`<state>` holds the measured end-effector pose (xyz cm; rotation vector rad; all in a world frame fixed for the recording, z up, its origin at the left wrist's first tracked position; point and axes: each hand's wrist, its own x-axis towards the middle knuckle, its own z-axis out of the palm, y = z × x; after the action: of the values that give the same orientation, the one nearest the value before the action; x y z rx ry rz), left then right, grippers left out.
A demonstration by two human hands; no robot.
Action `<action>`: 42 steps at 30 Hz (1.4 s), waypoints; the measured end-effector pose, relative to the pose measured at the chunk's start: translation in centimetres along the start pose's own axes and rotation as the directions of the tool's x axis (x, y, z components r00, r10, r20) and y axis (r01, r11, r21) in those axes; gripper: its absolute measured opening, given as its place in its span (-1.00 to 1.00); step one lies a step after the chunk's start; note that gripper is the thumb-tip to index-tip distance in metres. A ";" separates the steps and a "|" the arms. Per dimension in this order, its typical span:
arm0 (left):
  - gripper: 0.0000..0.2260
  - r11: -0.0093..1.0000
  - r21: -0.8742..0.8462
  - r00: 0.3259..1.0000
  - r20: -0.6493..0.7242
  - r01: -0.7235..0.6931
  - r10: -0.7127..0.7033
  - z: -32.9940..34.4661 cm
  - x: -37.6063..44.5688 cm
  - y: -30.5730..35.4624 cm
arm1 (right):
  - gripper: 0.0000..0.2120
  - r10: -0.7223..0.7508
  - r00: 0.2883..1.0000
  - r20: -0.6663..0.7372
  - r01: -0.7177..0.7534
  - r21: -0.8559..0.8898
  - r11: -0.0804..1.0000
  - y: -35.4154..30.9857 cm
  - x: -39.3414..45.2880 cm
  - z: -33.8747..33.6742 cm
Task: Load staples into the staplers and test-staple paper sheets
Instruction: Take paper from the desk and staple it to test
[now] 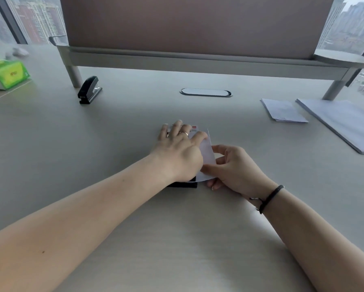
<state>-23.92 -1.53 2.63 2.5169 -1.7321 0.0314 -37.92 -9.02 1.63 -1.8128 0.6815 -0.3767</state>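
Observation:
My left hand lies palm down on a black stapler at the middle of the desk and hides most of it; only its near end shows under my wrist. My right hand pinches a small white paper sheet between thumb and fingers, right beside the stapler. A small white staple box with a red mark peeks out past my left fingertips. A second black stapler stands at the far left by the shelf leg.
A small stack of paper sheets and a larger stack lie at the right. A green tissue pack sits far left. A raised shelf spans the back, with a cable grommet in front of it.

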 end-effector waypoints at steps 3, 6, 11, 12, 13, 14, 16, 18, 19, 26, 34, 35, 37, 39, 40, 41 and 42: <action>-0.45 1.000 -0.008 1.000 0.004 0.002 -0.002 0.0 -0.2 -0.1 | -0.78 -0.025 1.000 -0.020 0.023 -0.064 0.998 -0.1 -0.2 0.6; -0.50 1.000 -0.028 0.998 -0.068 -0.003 0.001 -0.1 -0.8 0.2 | -0.82 -0.008 0.999 -0.051 0.003 -0.106 0.994 -0.3 -0.4 1.1; -0.70 0.989 -0.114 0.916 -0.399 -0.095 0.042 -1.0 -2.0 0.2 | -0.85 -0.006 0.994 -0.107 -0.011 -0.156 0.988 -0.3 -0.9 1.6; -0.74 0.982 -0.174 0.908 -0.418 -0.067 -0.012 -1.3 -2.5 0.2 | -0.87 -0.009 0.994 -0.113 -0.009 -0.159 0.987 -0.3 -1.1 1.6; -0.77 0.973 -0.231 0.906 -0.415 -0.022 -0.079 -1.4 -2.9 0.1 | -0.88 -0.012 0.993 -0.118 -0.005 -0.148 0.989 -0.6 -1.5 1.6; -0.80 0.964 -0.267 0.905 -0.405 0.021 -0.132 -1.6 -3.2 0.0 | -0.88 -0.019 0.992 -0.128 0.002 -0.135 0.991 -0.6 -1.6 1.5; -0.84 0.966 -0.254 0.898 -0.412 0.051 -0.156 -1.7 -3.7 -0.5 | -0.88 -0.028 0.986 -0.162 0.009 -0.120 0.993 -0.6 -1.9 1.4; -0.83 0.975 -0.217 0.884 -0.443 0.057 -0.150 -1.8 -4.1 -1.3 | -0.88 -0.026 0.978 -0.206 0.013 -0.061 0.998 -0.4 -2.3 1.2; -0.81 0.976 -0.211 0.877 -0.457 0.060 -0.152 -1.8 -4.2 -1.9 | -0.88 -0.018 0.975 -0.223 0.017 -0.003 1.000 -0.5 -2.6 1.1; -0.58 0.938 -0.331 0.743 -0.652 -0.103 -0.149 -3.3 -7.1 -2.7 | -0.88 -0.164 0.942 -0.292 0.245 0.267 0.932 -2.1 -8.0 -1.1; -0.35 -0.035 -0.997 0.994 -0.071 -0.074 -0.085 -4.5 -13.5 4.8 | -0.78 -0.229 0.911 -0.342 0.362 0.403 0.841 -3.5 -13.1 -1.1; -0.30 -0.101 -0.994 0.994 -0.042 -0.053 -0.104 -4.3 -14.1 5.5 | -0.76 -0.231 0.909 -0.347 0.370 0.417 0.831 -3.4 -13.5 -0.8; -0.25 -0.195 -0.981 0.989 0.006 -0.023 -0.148 -3.8 -14.8 6.4 | -0.77 -0.225 0.904 -0.364 0.380 0.440 0.814 -3.3 -14.0 -0.4; -0.26 -0.275 -0.961 0.988 0.046 0.003 -0.150 -3.4 -15.3 6.7 | -0.80 -0.207 0.907 -0.367 0.371 0.464 0.804 -3.1 -14.5 0.1; -0.31 -0.294 -0.956 0.987 0.054 0.007 -0.149 -3.3 -15.5 6.8 | -0.81 -0.193 0.911 -0.365 0.360 0.476 0.802 -3.1 -14.7 0.3; -0.40 -0.291 -0.957 0.987 0.053 0.006 -0.153 -3.1 -15.6 6.8 | -0.83 -0.177 0.916 -0.360 0.347 0.489 0.800 -3.0 -14.7 0.4; -0.50 -0.275 -0.961 0.987 0.043 -0.001 -0.155 -3.1 -15.7 6.8 | -0.84 -0.164 0.921 -0.352 0.334 0.506 0.795 -2.8 -14.8 0.6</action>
<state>-35.77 10.91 5.11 1.0997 -0.6506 -0.9034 -48.43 1.17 5.15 -1.2856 0.4551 -0.9418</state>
